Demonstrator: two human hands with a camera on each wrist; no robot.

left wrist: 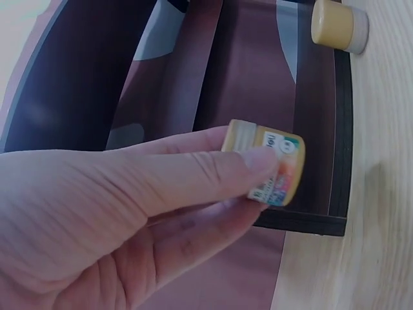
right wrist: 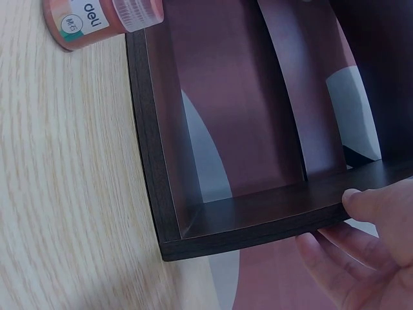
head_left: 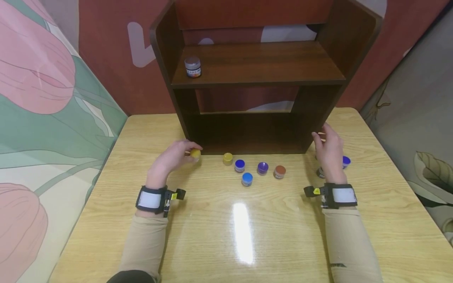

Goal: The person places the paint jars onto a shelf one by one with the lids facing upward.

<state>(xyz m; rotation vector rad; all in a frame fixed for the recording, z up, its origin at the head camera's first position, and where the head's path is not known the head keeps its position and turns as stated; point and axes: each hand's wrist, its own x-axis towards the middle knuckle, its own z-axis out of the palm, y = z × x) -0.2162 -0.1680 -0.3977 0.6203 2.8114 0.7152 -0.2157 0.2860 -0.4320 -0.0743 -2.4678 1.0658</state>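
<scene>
Yellow jar, position: The yellow jar (head_left: 195, 153) was at the lower left front corner of the shelf (head_left: 262, 63), within the left hand (head_left: 173, 156). Contact with the table (head_left: 212, 236) could not be told.
Yellow jar, axis: The body was squat. In the left wrist view, the lid-to-base axis ran from left to right, with the right end slightly lower.
Yellow jar, direction: The ribbed lid faced the left of that view; the labelled body and base faced right, the side on which the table lay.
Left fingers: The thumb lay across the label, other fingers behind and below; together they pinched the jar.
Left arm: The forearm extended toward the shelf, and the hand turned inward to the right.
Right hand: The right hand (head_left: 330, 151) was at the right side panel (head_left: 311, 106). The thumb touched the front edge, and the other fingers lay on the outer side, slightly apart, pinching the panel.
Right arm: The forearm extended nearly straight toward the shelf.
Front jars: A second yellow jar (head_left: 228, 158), dark blue jar (head_left: 240, 166), light blue jar (head_left: 247, 179), purple jar (head_left: 262, 168) and brown jar (head_left: 279, 171) stood before the shelf.
Upper board: A grey-lidded jar (head_left: 193, 66) stood at its left end.
</scene>
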